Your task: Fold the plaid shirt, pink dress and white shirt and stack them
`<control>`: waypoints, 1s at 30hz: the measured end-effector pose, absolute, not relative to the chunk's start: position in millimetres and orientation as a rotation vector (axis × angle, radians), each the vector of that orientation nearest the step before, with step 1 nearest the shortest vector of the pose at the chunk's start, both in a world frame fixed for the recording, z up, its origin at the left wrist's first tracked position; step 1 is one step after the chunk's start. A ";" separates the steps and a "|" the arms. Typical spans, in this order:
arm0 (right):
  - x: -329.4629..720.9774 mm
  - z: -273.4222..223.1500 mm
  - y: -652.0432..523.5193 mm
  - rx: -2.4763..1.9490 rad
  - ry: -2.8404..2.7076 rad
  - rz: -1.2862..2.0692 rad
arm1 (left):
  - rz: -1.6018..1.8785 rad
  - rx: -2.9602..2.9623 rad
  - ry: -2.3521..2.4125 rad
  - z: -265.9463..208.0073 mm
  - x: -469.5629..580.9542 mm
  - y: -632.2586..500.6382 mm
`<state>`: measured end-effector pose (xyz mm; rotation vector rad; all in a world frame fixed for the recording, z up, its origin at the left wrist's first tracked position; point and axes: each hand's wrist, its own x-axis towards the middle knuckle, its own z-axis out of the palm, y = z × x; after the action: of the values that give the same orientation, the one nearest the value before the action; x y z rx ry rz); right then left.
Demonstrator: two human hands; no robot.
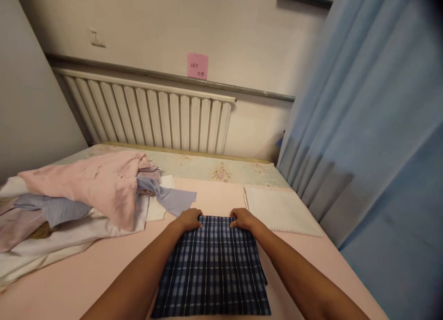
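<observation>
A dark blue plaid cloth garment (216, 264) lies spread on the pink bed sheet (204, 191), its narrow edge away from me and its wide edge close to me. My left hand (190, 219) pinches the far left corner of it between thumb and fingers. At the far right corner, my right hand (242, 218) grips the same edge in a like way. The cloth between both hands looks flat and fairly straight. Its kind is hard to be sure of; it has the shape of a short skirt.
To the left is a heap of loose clothes, with a pink shirt (104, 179) on top and a grey-blue cloth (176, 199) trailing out. A folded white striped cloth (280, 209) lies at right. Beyond stand a radiator (152, 112) and, rightward, a blue curtain (349, 126).
</observation>
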<state>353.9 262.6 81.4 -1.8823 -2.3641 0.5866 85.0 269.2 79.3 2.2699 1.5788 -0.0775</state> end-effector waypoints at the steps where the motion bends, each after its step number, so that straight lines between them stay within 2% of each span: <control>1: 352.0 78.5 267.1 -1.905 -2.374 0.621 | -0.108 2.248 1.574 79.1 87.4 273.0; 9: 336.9 74.3 272.1 -2.013 -2.473 0.767 | -0.355 2.169 1.552 79.8 111.4 282.9; 16: 345.7 89.4 256.1 -1.976 -2.471 0.884 | -0.209 2.182 1.542 81.0 113.5 269.2; 21: 344.2 99.6 236.3 -1.981 -2.450 0.843 | -0.177 2.161 1.493 92.2 113.7 252.4; 25: 338.4 129.5 225.9 -1.936 -2.401 0.699 | -0.085 2.196 1.516 120.2 105.9 241.1; 30: 338.6 210.4 213.8 -1.727 -2.322 0.366 | 0.251 2.363 1.602 198.5 87.9 227.3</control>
<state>338.6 213.8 210.4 -1.7273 -2.3219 0.3663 87.9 227.3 198.5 2.3627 1.6023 0.2505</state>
